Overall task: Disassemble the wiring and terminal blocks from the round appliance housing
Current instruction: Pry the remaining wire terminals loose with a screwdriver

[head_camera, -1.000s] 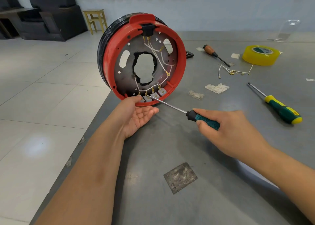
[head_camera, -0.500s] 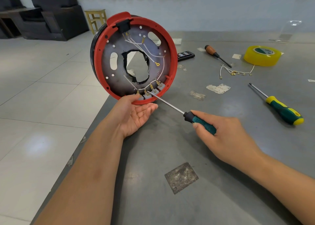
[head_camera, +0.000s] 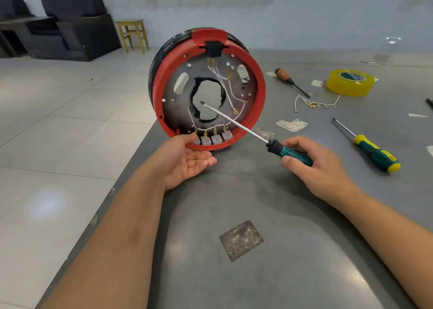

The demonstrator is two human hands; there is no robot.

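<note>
A round red-rimmed housing [head_camera: 259,90] stands on edge at the table's left edge, its open side facing me. Inside, white wires [head_camera: 230,90] run from a black connector [head_camera: 213,49] at the top to several grey terminal blocks [head_camera: 216,139] along the bottom rim. My left hand [head_camera: 187,158] cups the bottom rim from below, thumb inside by the leftmost block. My right hand [head_camera: 311,165] grips a teal-handled screwdriver [head_camera: 293,154]; its shaft slants up left and the tip hangs in front of the ragged central hole.
On the grey metal table [head_camera: 257,203] to the right lie a green-yellow screwdriver [head_camera: 375,155], a wooden-handled screwdriver [head_camera: 289,80], a yellow tape roll [head_camera: 350,82], loose removed wires [head_camera: 316,103] and paper scraps [head_camera: 291,124]. A grey patch [head_camera: 241,239] sits near me. Tiled floor lies left.
The housing turned back upright with the black connector at top. The screwdriver tip left the terminal blocks and rose to the central hole. My right hand shifted slightly right.
</note>
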